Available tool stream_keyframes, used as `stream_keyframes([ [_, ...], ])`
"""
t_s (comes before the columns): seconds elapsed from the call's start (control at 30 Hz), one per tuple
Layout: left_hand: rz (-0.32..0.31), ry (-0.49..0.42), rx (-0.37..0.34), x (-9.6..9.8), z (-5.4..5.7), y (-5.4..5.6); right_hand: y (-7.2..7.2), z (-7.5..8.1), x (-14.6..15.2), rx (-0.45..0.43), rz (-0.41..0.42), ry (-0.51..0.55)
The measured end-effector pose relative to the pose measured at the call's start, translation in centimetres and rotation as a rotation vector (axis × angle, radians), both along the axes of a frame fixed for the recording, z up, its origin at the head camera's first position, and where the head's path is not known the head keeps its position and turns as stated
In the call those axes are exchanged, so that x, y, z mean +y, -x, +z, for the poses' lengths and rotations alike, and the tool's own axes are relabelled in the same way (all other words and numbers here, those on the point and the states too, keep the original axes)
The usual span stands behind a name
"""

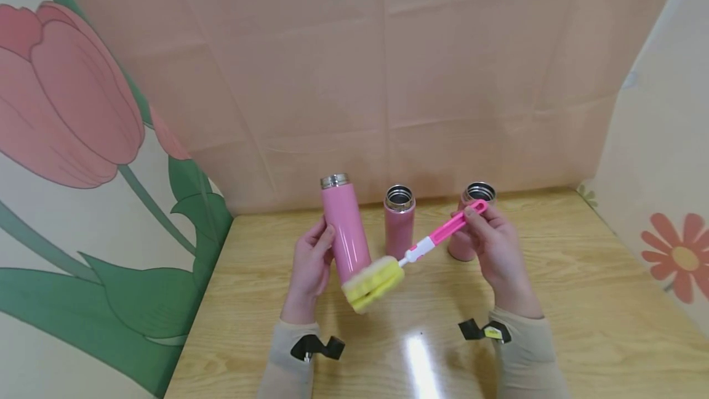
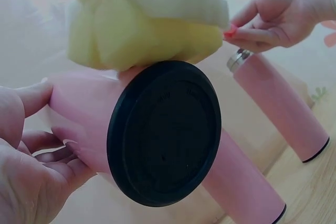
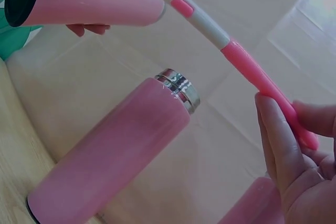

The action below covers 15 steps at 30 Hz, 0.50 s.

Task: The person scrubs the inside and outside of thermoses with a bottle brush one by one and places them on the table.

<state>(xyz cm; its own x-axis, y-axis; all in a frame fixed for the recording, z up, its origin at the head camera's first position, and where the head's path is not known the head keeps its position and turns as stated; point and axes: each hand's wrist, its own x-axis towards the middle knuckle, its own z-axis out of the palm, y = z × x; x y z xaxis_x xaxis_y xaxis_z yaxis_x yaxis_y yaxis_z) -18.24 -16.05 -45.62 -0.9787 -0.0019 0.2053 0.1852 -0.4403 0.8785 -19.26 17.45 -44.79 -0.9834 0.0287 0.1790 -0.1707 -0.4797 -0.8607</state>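
A pink vacuum flask (image 1: 346, 226) with a steel neck is gripped by my left hand (image 1: 309, 263), raised off the table and tilted, its black base (image 2: 165, 135) facing the left wrist camera. Between thumb and fingers my right hand (image 1: 498, 251) pinches the pink handle (image 3: 257, 74) of a bottle brush. The brush's yellow and white sponge head (image 1: 373, 282) is at the flask's lower end, on its outside; in the left wrist view it covers part of the flask's side. Whether sponge and flask touch, I cannot tell.
Two more pink flasks stand on the wooden table (image 1: 565, 276), lidless: one in the middle (image 1: 400, 226), one behind my right hand (image 1: 462, 245). A beige sheet (image 1: 388, 79) hangs behind. Walls with painted flowers rise on both sides.
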Motion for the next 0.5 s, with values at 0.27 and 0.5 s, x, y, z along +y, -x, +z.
stream_keyframes([
  [0.27,-0.043,-0.009,0.028,0.08,-0.11,0.04,-0.04,0.11,0.00,-0.008,-0.013,0.036],
  [0.5,-0.144,0.022,0.074,0.20,-0.45,0.05,0.17,0.32,-0.24,-0.041,-0.134,0.249],
])
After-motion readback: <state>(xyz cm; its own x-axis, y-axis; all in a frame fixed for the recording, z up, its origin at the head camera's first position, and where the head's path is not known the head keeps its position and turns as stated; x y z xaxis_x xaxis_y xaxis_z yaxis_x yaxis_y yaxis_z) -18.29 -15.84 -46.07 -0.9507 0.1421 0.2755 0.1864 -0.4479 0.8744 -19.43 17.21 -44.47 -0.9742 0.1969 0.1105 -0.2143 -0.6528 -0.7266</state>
